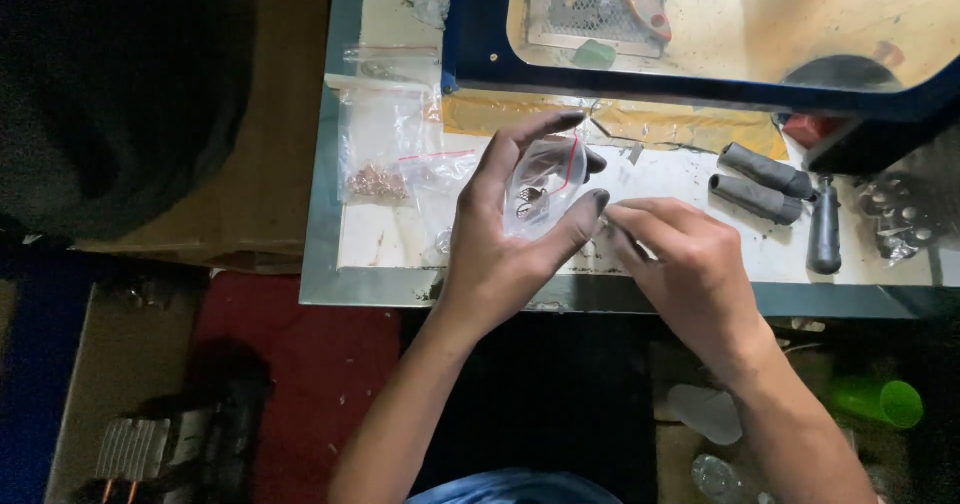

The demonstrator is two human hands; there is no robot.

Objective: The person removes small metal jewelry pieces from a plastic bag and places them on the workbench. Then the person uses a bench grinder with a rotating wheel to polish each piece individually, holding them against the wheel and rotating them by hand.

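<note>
Forearms rise from six o'clock toward the bench edge; left hand (500, 254) is curled round a clear bag (545, 189), thumb on one side, fingertips on the other, bag standing upright above the palm with its red-lined mouth tilted toward one o'clock; small metal bits sit low inside; right hand (690, 269) lies at three o'clock of the bag, fingertips pinched together and aimed at nine o'clock, just beside the left thumb tip; whether they pinch anything I cannot tell; farther, more bags (385, 139) at ten o'clock; grey handles (765, 184) at two o'clock; blue tray (700, 89) at twelve.
</note>
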